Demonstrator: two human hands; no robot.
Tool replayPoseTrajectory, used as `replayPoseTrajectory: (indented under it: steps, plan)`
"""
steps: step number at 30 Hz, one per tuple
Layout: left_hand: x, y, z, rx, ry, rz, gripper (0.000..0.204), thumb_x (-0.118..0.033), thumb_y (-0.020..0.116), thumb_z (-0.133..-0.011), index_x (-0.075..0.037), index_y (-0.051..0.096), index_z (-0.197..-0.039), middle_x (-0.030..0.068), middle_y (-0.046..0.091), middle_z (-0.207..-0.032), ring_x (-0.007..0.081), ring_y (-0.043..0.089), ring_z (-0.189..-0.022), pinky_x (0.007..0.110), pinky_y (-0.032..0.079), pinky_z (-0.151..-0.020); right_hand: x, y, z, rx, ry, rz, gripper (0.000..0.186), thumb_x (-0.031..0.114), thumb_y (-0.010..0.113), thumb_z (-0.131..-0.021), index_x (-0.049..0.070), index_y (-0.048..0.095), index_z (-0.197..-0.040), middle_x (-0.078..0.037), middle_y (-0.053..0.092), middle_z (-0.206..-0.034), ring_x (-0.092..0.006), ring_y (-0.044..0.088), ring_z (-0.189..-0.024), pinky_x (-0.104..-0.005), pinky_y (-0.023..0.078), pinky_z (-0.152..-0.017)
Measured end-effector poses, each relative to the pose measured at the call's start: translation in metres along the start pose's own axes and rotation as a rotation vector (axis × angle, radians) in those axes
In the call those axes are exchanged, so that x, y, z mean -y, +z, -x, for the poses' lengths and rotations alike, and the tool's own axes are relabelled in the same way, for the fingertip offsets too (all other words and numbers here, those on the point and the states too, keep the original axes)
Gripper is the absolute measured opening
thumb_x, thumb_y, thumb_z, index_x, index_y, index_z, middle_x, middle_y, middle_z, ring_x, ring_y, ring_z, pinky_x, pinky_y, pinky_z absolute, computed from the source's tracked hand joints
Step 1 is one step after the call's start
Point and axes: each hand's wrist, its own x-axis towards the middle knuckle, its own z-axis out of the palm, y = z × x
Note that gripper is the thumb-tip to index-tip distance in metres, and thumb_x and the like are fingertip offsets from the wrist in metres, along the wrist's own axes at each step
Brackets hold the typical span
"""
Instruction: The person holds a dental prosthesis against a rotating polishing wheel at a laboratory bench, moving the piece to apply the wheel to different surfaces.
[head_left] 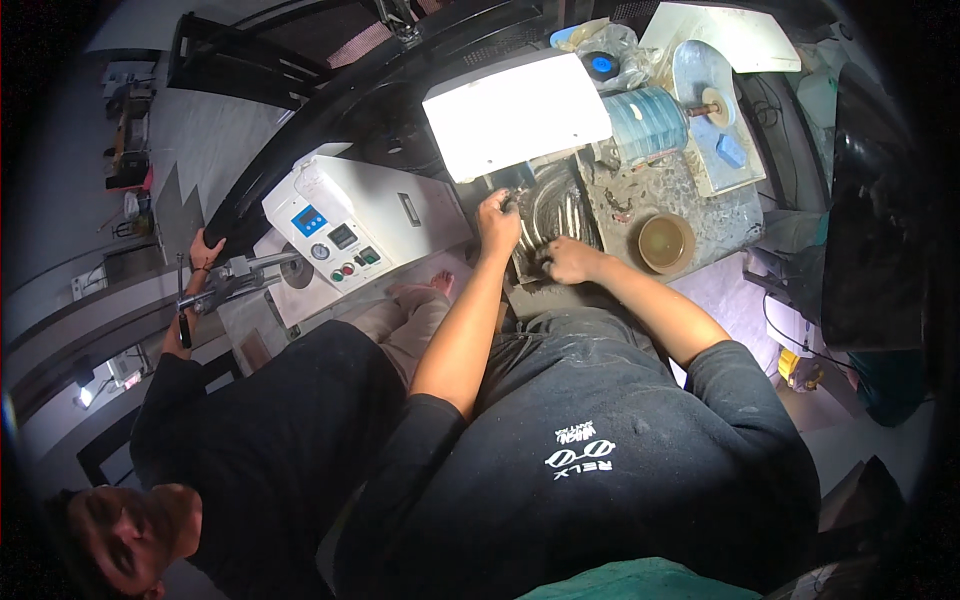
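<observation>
My left hand (498,222) is closed at the left side of a dark recessed tray (570,205) streaked with grey, wet-looking residue. Its fingers are curled over something small and dark that I cannot make out. Lower down, my right hand (574,262) bends in over the tray's near edge, fingertips pinched together; whatever they hold is hidden. The two hands are a short way apart. Directly beyond them, a bright white hood (515,115) overhangs the far part of the tray.
A brown bowl (663,243) of cloudy liquid stands on the stained bench (625,195) at right. Behind it lies a blue-tinted clear water jug (645,125). To the left are a white control box (365,215) and another person (270,430), an arm stretched toward a metal clamp arm (235,285).
</observation>
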Motion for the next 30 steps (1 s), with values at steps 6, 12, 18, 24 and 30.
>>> replayPoseTrajectory:
  steps: [6, 12, 18, 24, 30]
  plan:
    - [-0.005, -0.002, 0.007, 0.150, -0.063, 0.003, 0.026, -0.003, 0.059, -0.073, 0.007, 0.062, -0.098, 0.0219, 0.064, -0.097, 0.0306, 0.062, -0.095, 0.034, 0.047, -0.083, -0.002, -0.046, 0.008, -0.432, 0.048, -0.569, 0.029, 0.012, 0.053, -0.072, -0.001, 0.063, -0.096, -0.023, 0.062, -0.096, -0.0366, 0.060, -0.087, -0.0370, 0.046, -0.081]
    - [-0.008, 0.006, 0.006, 0.215, -0.151, 0.210, 0.025, -0.001, 0.056, -0.072, 0.007, 0.062, -0.096, 0.0188, 0.065, -0.094, 0.0252, 0.063, -0.089, 0.031, 0.046, -0.081, 0.005, -0.040, -0.018, -0.757, 0.245, -0.525, 0.034, 0.019, 0.059, -0.077, -0.004, 0.061, -0.101, -0.028, 0.058, -0.105, -0.0358, 0.058, -0.099, -0.0366, 0.045, -0.086]
    - [-0.033, 0.007, -0.006, 0.178, -0.235, 0.190, 0.025, -0.005, 0.054, -0.072, 0.008, 0.062, -0.091, 0.0220, 0.064, -0.091, 0.0285, 0.062, -0.090, 0.032, 0.045, -0.081, -0.006, -0.045, -0.036, -0.811, 0.295, -1.163, 0.017, 0.010, 0.065, -0.078, -0.005, 0.066, -0.086, -0.013, 0.067, -0.083, -0.0180, 0.061, -0.073, -0.0297, 0.047, -0.069]
    - [0.002, 0.041, -0.014, -0.065, -0.471, 0.459, 0.029, 0.002, 0.057, -0.066, 0.007, 0.061, -0.095, 0.0140, 0.062, -0.097, 0.0216, 0.058, -0.088, 0.031, 0.044, -0.078, 0.024, -0.073, -0.027, -0.791, 0.517, -1.196, 0.012, 0.005, 0.066, -0.074, -0.003, 0.067, -0.083, -0.008, 0.066, -0.078, -0.0146, 0.059, -0.069, -0.0287, 0.047, -0.065]
    - [0.002, 0.029, -0.001, -0.015, -0.551, 0.685, 0.032, 0.008, 0.054, -0.066, 0.006, 0.059, -0.097, 0.0133, 0.059, -0.098, 0.0211, 0.056, -0.088, 0.029, 0.044, -0.080, 0.002, -0.049, -0.040, -0.818, 0.451, -0.933, 0.017, 0.007, 0.068, -0.071, -0.003, 0.066, -0.085, -0.010, 0.067, -0.079, -0.0167, 0.061, -0.069, -0.0306, 0.048, -0.066]
